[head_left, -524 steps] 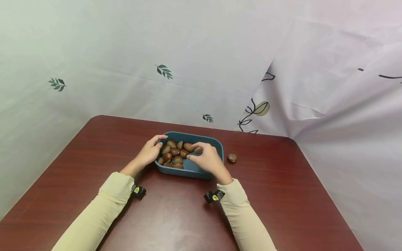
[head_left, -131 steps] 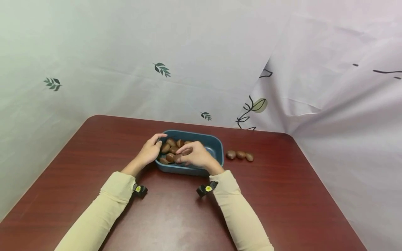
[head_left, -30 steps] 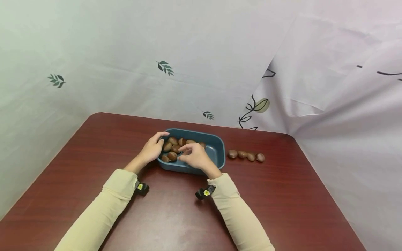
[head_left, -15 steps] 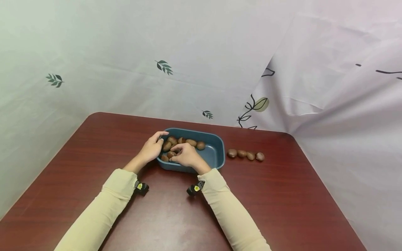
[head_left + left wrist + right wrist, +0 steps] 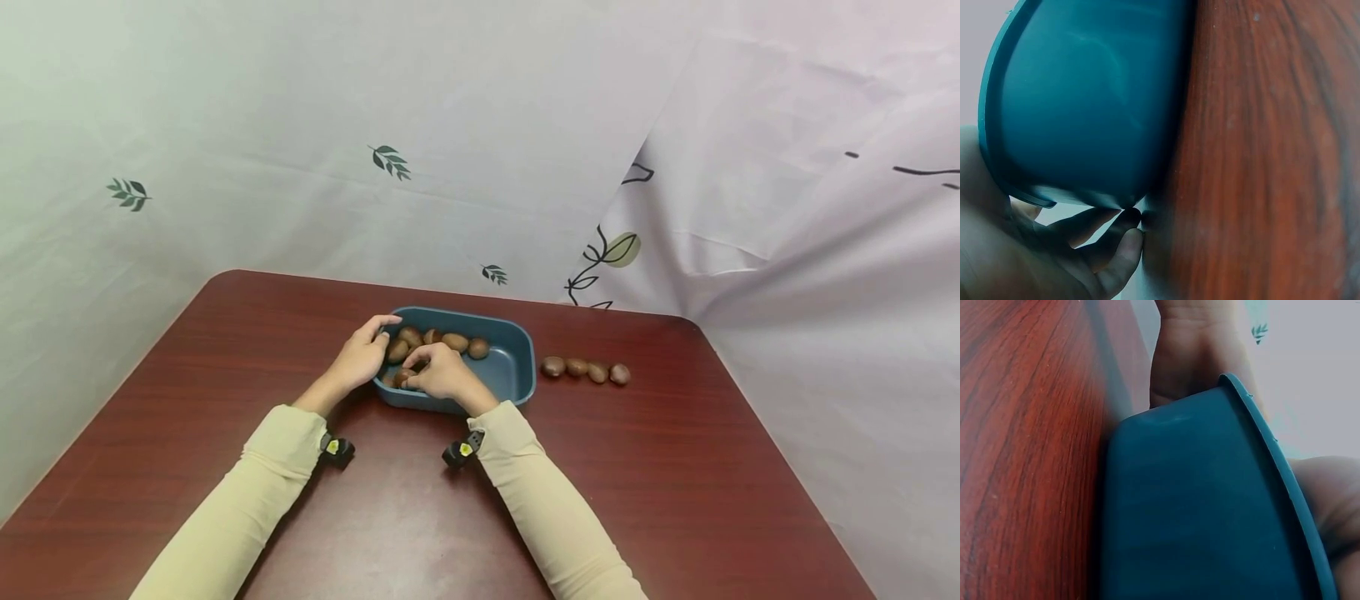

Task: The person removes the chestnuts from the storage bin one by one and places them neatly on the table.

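Observation:
A blue rectangular container (image 5: 519,342) stands on the table with several brown chestnuts (image 5: 454,342) in its left and back parts. My left hand (image 5: 362,357) grips the container's left end, its thumb side over the rim. In the left wrist view, fingertips (image 5: 1127,247) touch the lower outer wall. My right hand (image 5: 441,372) reaches over the front wall and pinches a chestnut (image 5: 405,378) in the front left corner, thumb and forefinger on either side of it. The right wrist view shows mostly the container's outer wall (image 5: 1191,500), which hides the right fingertips.
On the reddish-brown table (image 5: 675,467), several chestnuts (image 5: 576,367) lie in a row just right of the container. A pale cloth (image 5: 300,125) with leaf prints hangs behind the table. A small black wrist camera (image 5: 457,452) sits at the right cuff.
Over the longer span, the row on the table has grown from one chestnut to several. In the last second, my right hand moved left inside the container and closed on another chestnut. The left hand stayed.

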Tool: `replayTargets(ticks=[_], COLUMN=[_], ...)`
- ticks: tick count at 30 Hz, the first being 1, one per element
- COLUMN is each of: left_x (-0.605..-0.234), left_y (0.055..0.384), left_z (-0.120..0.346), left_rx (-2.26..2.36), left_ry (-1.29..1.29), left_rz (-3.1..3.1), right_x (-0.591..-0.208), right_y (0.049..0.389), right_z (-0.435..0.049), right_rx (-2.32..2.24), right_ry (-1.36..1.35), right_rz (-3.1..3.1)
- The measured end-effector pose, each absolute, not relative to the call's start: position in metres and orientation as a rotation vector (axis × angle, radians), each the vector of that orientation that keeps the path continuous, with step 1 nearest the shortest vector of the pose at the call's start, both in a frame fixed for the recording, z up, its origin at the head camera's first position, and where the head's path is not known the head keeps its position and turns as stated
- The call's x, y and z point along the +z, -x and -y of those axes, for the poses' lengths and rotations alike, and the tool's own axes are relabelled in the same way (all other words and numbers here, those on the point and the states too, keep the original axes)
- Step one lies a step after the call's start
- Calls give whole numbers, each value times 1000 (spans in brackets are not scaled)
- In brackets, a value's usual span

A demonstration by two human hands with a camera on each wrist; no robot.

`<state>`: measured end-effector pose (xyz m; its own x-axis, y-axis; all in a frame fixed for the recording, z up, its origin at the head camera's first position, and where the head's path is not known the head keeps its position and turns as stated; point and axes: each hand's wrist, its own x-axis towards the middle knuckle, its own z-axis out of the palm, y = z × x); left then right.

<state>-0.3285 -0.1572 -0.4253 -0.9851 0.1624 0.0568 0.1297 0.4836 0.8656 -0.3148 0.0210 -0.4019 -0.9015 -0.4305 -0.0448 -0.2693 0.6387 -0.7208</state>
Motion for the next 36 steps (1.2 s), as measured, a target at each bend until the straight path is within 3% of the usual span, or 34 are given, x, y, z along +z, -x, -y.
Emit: replayTargets(ticks=[25,36], left_x=[-426,-427], left_y=[328,330], left_z=[157,157], left_rx=[1575,1596], left_ry=[-243,-272], left_rz=[-2670,-2672], right_x=[-401,-379], right_y=[314,304], right_z=[-31,-98], right_rx=[-1175,-1495], right_ry=[635,548], right_rz=[-2656,-2670])
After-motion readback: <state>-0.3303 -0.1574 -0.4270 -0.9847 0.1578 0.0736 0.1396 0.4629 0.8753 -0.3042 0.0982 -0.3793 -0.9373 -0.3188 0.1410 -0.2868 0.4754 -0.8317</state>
